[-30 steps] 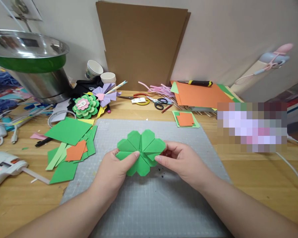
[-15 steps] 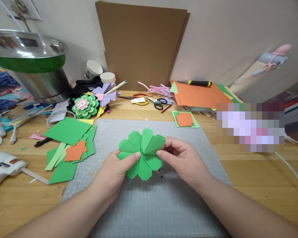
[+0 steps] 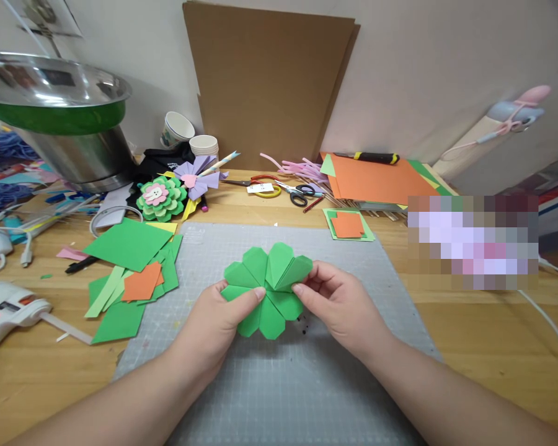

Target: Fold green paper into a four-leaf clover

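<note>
Between my hands is a green paper flower (image 3: 270,319) with several rounded, creased petals, held above a grey cutting mat (image 3: 288,396). My left hand (image 3: 225,316) is closed on its left side, the thumb lying on top near the centre and the fingers underneath. With thumb and fingertips, my right hand (image 3: 339,297) pinches the right edge, where petals overlap and one fold stands raised. Part of the flower's right side is covered by my right fingers. Small dark specks lie on the mat beneath it.
Green paper pieces (image 3: 128,244) and orange scraps (image 3: 142,284) lie left, beside a white glue gun (image 3: 12,313). Behind are a layered paper flower (image 3: 162,199), scissors (image 3: 299,195), small paper squares (image 3: 348,225), orange sheets (image 3: 376,176) and a metal bowl (image 3: 56,93).
Both hands keep their hold on the green paper flower. Its upper right fold stands slightly more open, and the whole view has shifted a little.
</note>
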A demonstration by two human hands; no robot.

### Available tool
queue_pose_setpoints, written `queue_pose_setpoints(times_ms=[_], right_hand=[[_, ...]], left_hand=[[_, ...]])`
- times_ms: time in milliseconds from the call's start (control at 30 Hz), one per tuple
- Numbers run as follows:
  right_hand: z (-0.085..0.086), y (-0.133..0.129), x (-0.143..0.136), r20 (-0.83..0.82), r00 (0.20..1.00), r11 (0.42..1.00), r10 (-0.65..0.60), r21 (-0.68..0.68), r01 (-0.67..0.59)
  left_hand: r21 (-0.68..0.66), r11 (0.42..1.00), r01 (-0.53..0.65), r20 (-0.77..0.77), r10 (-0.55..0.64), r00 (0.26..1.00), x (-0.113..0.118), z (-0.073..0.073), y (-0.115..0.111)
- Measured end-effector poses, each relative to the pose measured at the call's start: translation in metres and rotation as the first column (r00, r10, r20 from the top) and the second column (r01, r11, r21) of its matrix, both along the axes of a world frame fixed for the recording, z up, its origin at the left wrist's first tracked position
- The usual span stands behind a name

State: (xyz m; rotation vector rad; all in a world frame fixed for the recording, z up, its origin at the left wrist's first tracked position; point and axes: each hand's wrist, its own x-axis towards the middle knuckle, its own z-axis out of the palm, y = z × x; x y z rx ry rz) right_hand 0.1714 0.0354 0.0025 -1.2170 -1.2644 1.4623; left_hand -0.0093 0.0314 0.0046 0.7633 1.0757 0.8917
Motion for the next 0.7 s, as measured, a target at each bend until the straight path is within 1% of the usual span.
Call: queue_pose_setpoints(times_ms=[167,400,633,700], right_hand=[[0.0019,-0.0005,-0.0004,-0.024,0.999,0.999,-0.032,-0.007,0.032],[0.0045,-0.0028,-0.0037,0.014,0.998,0.998,-0.065,0.028,0.065],[0.0026,0.0009,0.0006,0.007,1.000,0.999,-0.008,-0.032,0.008],[0.0037,0.0025,0.0030,-0.021,0.999,0.996,0.040,-0.075,-0.041]], left_hand=[[0.009,1.000,0.015,0.021,-0.015,1.000,-0.0003,-0.0005,-0.0007],[0.004,0.999,0.034,0.046,-0.034,0.998,-0.0013,-0.0011,-0.0017],[-0.005,1.000,0.027,0.043,-0.027,0.999,0.0005,0.0006,-0.0007],[-0.014,1.000,0.027,0.035,-0.026,0.999,0.0002,0.0008,-0.0007]])
